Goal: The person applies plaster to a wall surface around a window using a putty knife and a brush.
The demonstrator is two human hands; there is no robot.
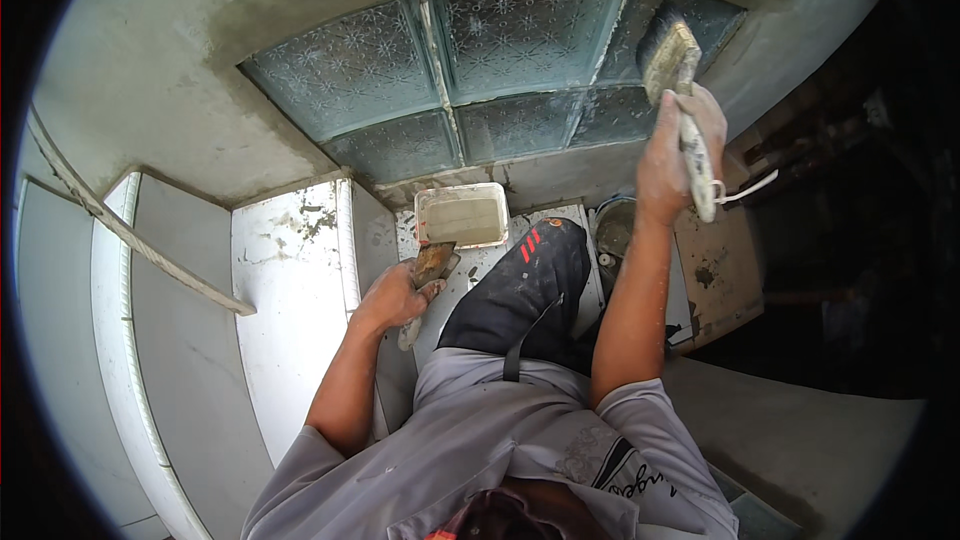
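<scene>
My right hand (668,145), dusted with pale residue, grips the handle of a wide brush (672,58). Its dark bristles reach over the upper right pane of the glass block window (530,35); whether they touch the glass I cannot tell. A white cord hangs from the handle's end. Lower on the left, my left hand (393,297) is closed around a putty knife (435,262) with a brown, stained blade and a pale handle. That blade is close to the near left corner of a white rectangular tub (462,215) holding greyish liquid.
White tiled steps (290,270) rise at the left, crossed by a pale rope or hose (140,240). A round bucket (615,225) stands right of my knee. Bare grey plaster wall (160,70) surrounds the window. Past a stained board (715,275), the right side is dark.
</scene>
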